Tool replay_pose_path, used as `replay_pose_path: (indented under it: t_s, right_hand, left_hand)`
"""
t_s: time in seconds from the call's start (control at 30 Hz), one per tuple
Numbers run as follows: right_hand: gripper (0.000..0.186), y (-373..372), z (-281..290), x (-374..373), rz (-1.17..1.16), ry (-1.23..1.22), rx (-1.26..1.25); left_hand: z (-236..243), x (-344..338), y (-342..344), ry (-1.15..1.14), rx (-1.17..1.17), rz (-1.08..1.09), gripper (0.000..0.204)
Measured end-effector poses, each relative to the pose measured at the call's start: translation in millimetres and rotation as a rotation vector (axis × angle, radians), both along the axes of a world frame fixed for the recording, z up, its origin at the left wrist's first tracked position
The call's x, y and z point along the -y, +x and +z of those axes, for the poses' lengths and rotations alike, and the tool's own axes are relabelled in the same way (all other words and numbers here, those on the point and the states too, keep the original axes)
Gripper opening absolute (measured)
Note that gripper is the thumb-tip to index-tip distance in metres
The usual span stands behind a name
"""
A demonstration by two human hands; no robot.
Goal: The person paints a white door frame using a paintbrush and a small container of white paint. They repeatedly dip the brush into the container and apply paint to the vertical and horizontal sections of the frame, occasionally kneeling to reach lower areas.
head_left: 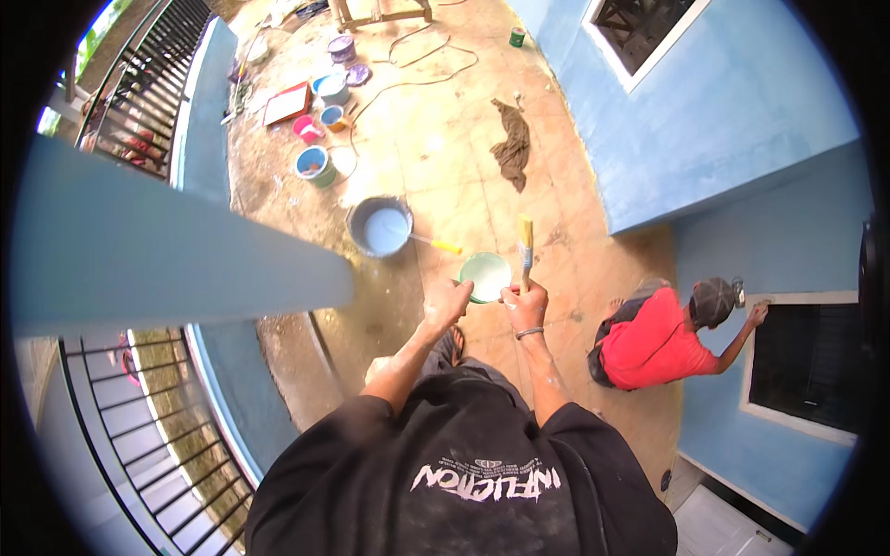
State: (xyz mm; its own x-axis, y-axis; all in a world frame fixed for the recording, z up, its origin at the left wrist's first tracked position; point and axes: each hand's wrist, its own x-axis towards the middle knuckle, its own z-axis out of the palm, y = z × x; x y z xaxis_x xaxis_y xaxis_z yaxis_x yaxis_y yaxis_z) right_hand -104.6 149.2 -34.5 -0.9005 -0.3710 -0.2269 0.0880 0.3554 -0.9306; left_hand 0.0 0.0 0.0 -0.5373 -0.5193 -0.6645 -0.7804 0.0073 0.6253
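Observation:
My left hand (449,302) grips the left rim of a small green container (487,271) with pale white liquid inside. At its right side, my right hand (525,303) holds a paintbrush (526,243) upright, yellowish bristles at the top, with fingers close to or on the container's rim. Beyond them on the floor sits a dark basin (362,211) of light blue paint, with a yellow-handled roller or tool (447,246) leaning out of it.
A person in red (654,338) crouches at my right by a white window frame (797,298). Buckets (315,167), a red tray (286,104), a cord and a brown cloth (510,144) lie on the floor. Blue walls (695,93) and black railings (139,408) border the space.

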Motion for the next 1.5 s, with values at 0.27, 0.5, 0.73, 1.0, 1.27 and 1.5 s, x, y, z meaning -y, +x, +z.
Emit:
replay_pose_path:
  t_s: [0.27, 0.5, 0.73, 1.0, 1.27, 1.5]
  right_hand:
    - [0.009, -159.5, 41.8, 32.1, -0.050, -0.070, -0.032]
    - [0.013, -400.9, 55.6, 176.1, -0.024, 0.024, -0.088]
    - [0.030, -609.1, 53.1, 306.2, 0.004, -0.125, 0.119]
    - [0.029, -844.4, 88.5, 465.9, 0.121, -0.467, 0.439]
    - [0.029, -1175.7, 137.7, 706.8, 0.198, -0.152, -0.045]
    - [0.023, -1416.1, 230.7, 918.3, -0.050, -0.240, -0.680]
  left_hand:
    - [-12.8, 32.3, -156.6, -0.013, -0.139, -0.062, 0.053]
    - [-10.3, 189.7, -407.3, -0.139, -0.274, -0.206, 0.051]
    - [9.5, 335.1, -608.6, 0.061, -0.231, -0.059, 0.048]
    - [41.1, 541.7, -806.2, -0.031, -0.247, 0.088, 0.045]
    - [70.3, 768.0, -1003.6, -0.011, -0.156, 0.289, 0.041]
    - [52.4, 967.0, -1158.8, 0.018, -0.246, 0.408, 0.041]
